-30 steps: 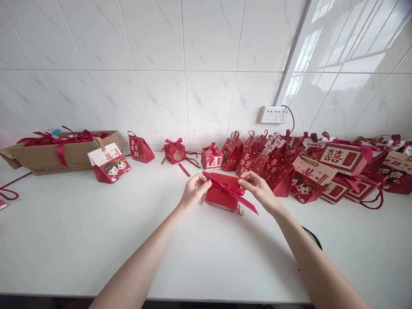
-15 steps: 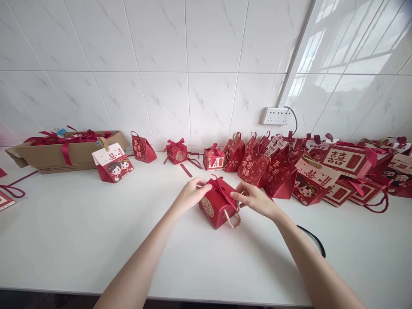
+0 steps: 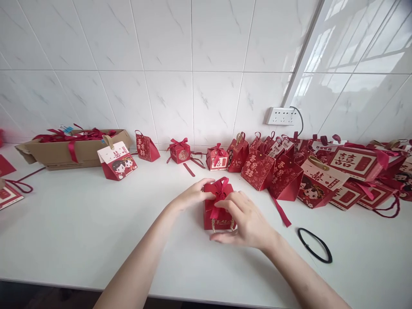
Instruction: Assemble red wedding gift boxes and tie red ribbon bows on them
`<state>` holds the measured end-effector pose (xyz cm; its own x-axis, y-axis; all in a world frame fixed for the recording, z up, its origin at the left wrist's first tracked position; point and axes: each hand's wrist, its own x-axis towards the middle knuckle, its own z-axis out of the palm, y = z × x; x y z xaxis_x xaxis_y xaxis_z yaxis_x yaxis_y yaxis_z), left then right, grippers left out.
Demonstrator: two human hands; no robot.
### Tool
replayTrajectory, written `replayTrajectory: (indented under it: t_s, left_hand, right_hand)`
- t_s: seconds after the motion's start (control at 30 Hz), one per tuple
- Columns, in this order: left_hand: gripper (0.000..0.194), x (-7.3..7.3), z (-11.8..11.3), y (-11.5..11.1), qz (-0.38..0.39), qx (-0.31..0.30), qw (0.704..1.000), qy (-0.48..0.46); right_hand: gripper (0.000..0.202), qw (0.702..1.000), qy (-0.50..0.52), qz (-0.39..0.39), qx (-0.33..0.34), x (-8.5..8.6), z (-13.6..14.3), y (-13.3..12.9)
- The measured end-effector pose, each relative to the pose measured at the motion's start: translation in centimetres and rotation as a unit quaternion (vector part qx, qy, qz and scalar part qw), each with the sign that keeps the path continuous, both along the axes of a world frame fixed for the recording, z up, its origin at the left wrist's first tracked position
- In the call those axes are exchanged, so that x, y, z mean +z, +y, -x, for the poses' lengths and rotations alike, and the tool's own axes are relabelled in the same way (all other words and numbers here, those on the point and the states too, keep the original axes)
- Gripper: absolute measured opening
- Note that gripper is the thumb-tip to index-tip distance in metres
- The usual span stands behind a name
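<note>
A red gift box (image 3: 209, 216) stands on the white table between my hands, a red ribbon bow (image 3: 220, 195) on its top and a twisted cream rope handle (image 3: 213, 225) on its near side. From the left, my left hand (image 3: 192, 194) wraps its fingers round the box's upper left part, thumb near the bow. My right hand (image 3: 245, 221) reaches over the right side with its fingers at the bow and its thumb low at the front, by the rope. Whether the right fingertips pinch the ribbon is hard to tell.
Red gift boxes (image 3: 286, 176) crowd the right and back of the white table (image 3: 80, 240). A cardboard box (image 3: 74, 159) of red ribbons stands at the back left. A black loop (image 3: 314, 245) lies to the right, near a loose red ribbon (image 3: 281, 212). A power strip (image 3: 282, 116) hangs on the wall.
The red box has turned so its rope-handle side faces me. My right hand has moved down and round its front right. The view has shifted slightly left, and the black loop now shows whole.
</note>
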<state>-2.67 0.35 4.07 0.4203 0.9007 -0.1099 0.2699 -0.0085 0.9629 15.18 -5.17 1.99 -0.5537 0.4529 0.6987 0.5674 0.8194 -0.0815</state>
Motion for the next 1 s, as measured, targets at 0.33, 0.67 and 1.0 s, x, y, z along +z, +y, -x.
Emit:
replayTrajectory:
  t_s: [0.33,0.67,1.0]
  left_hand:
    - [0.046,-0.3,-0.3,-0.2,0.035,-0.034,0.998,-0.029]
    - [0.044,0.2,-0.8,-0.6,0.093,-0.011,0.996,-0.012]
    - [0.044,-1.1,-1.5,-0.4,0.046,0.019,0.999,-0.022]
  right_hand:
    - [0.013,0.962,0.203,0.121,-0.135,0.4,-0.1,0.3]
    - [0.028,0.754,0.230,0.615,-0.031,1.5,-4.7,2.6]
    - [0.031,0.692,0.201,0.691,0.048,0.9,-5.7,3.3]
